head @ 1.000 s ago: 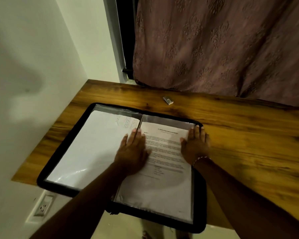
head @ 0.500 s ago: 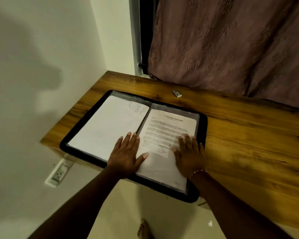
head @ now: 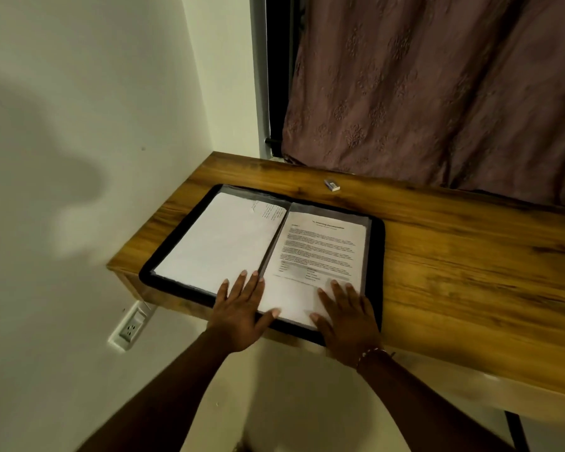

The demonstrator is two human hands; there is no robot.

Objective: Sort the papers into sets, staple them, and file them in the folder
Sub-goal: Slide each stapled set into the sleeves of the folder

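Note:
A black-edged folder [head: 377,243] lies open on the wooden desk [head: 470,272], its near edge at the desk's front edge. In its left clear sleeve sits a blank-faced paper set [head: 219,239]; the right sleeve holds a printed page [head: 320,249]. My left hand [head: 242,308] rests flat, fingers spread, across the near end of the folder's spine. My right hand [head: 346,314] lies flat on the bottom right corner of the printed page, a bracelet on its wrist. Neither hand holds anything.
A small white staple box [head: 331,185] lies behind the folder near the pink curtain [head: 437,93]. A white wall [head: 79,125] closes the desk's left side, with a power socket [head: 131,327] below the desk.
Both hands slid toward me along the pages, from the upper middle of the folder down to its near edge. The camera view pulled back and up.

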